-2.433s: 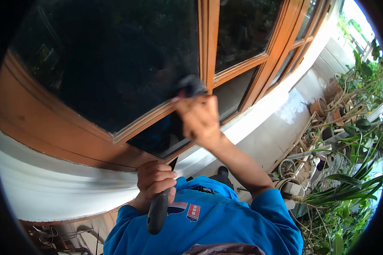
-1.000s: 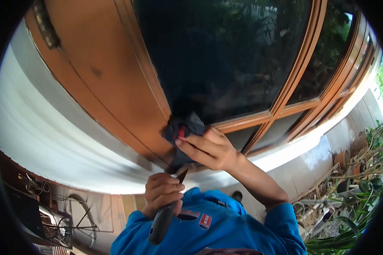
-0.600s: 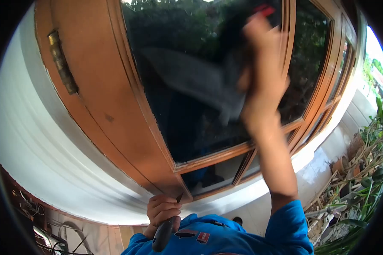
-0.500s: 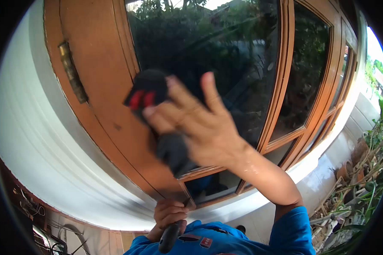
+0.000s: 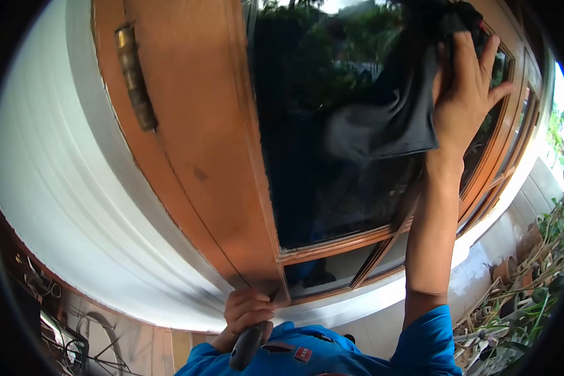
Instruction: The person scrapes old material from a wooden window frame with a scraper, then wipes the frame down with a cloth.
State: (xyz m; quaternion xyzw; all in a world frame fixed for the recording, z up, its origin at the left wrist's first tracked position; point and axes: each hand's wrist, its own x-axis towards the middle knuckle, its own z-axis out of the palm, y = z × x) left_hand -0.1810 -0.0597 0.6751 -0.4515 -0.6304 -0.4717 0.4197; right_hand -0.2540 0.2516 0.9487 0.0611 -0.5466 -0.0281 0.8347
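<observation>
My right hand [image 5: 460, 103] is at the upper right of the window pane [image 5: 332, 207], pressing a black cloth [image 5: 388, 125] against the glass. Its fingers stretch upward over the bunched part, and a loose, blurred flap hangs to the left across the pane. A bit of red shows at the cloth's top edge. Low in the view, close to my body, my left hand [image 5: 247, 310] is wrapped round a tool with a black handle [image 5: 247, 346]. The tool's far end is mostly hidden by the fingers, so its kind cannot be made out.
An orange-brown wooden frame [image 5: 194, 125] with a brass hinge [image 5: 135, 78] surrounds the glass. A white wall [image 5: 50, 169] curves along the left. Potted plants [image 5: 532, 294] line the lower right, and a wheel [image 5: 100, 348] shows at the lower left.
My right hand has swept the black cloth from the frame's left side up and right across the glass. The cloth hangs more spread out. My left hand stays on the tool's handle.
</observation>
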